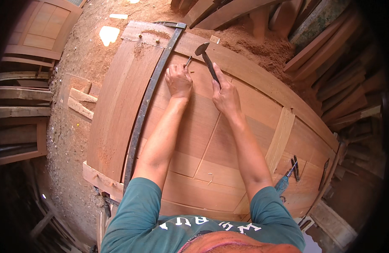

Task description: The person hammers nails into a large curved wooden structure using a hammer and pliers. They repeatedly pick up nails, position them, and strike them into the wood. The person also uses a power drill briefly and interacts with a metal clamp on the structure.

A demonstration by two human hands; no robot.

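Observation:
A wooden panel door [194,128] lies flat in front of me. My left hand [179,81] rests near its far edge, fingers closed on a thin metal rod [188,61]. The rod pokes out at the upper right of the fist; its other end is hidden, so I cannot tell its exact kind. My right hand [226,96] grips a hammer [210,66] by its dark handle. The hammer's head is raised to the right of the rod, apart from it. A long black bar clamp [146,101] crosses the door just left of my left hand.
A screwdriver [283,184] with a blue handle and pliers [295,168] lie on the door's right part. Stacked boards [329,55] stand at the far right beside sawdust [253,55]. More wooden frames [23,109] lean at the left. Wood pieces [81,103] lie on the ground.

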